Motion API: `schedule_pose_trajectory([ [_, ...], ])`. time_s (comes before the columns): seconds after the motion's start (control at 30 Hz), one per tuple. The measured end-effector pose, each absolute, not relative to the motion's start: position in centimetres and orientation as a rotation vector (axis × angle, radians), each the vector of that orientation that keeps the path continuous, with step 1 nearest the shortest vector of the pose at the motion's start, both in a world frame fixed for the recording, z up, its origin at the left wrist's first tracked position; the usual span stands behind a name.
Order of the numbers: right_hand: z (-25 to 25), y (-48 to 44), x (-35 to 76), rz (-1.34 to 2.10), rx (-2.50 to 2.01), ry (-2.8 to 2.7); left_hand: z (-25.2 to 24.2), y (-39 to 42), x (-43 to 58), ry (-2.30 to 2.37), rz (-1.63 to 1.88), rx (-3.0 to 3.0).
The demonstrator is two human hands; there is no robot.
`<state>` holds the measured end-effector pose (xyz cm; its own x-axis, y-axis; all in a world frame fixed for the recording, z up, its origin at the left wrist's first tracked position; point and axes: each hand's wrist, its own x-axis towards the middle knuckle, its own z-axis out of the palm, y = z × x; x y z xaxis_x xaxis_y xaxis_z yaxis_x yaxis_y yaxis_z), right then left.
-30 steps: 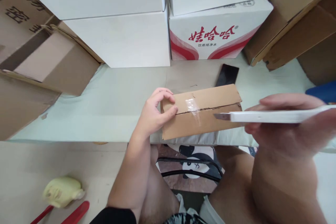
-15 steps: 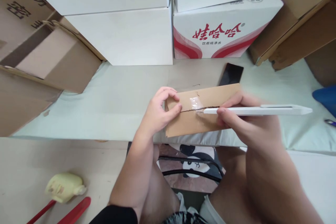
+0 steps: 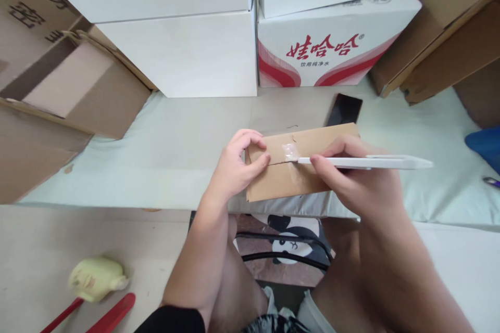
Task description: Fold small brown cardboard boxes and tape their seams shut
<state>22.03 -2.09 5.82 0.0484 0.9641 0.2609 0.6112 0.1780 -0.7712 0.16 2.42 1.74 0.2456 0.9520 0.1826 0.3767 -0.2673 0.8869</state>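
Carton [image 3: 277, 182] seems light, stiff, best held endwise: left hand [image 3: 236, 165] clasps its end, right hand [image 3: 363, 184] a cutter [image 3: 394, 162].

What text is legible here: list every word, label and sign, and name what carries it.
"娃哈哈" with "®": white-and-red carton.
"饮用纯净水": same carton, smaller, below.
"密": brown carton at upper left; its other characters are cut off or unclear.
Too small or blurred: marks near the white-and-red carton's upper edge; yellow bottle's label.
None legible: small brown box.
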Motion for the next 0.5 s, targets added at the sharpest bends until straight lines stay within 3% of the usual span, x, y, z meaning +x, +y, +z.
schedule_pose_trajectory([
  [0.33, 5.67, -2.59, 21.83, 0.367, -1.616, -1.446, 1.53, 2.46, 0.07, 1.205, 0.969, 1.768],
  [0.5, 5.47, -2.70, 21.97, 0.437, -1.587, -1.414, 1.63, 2.37, 0.03, 1.195, 0.968, 1.767],
])
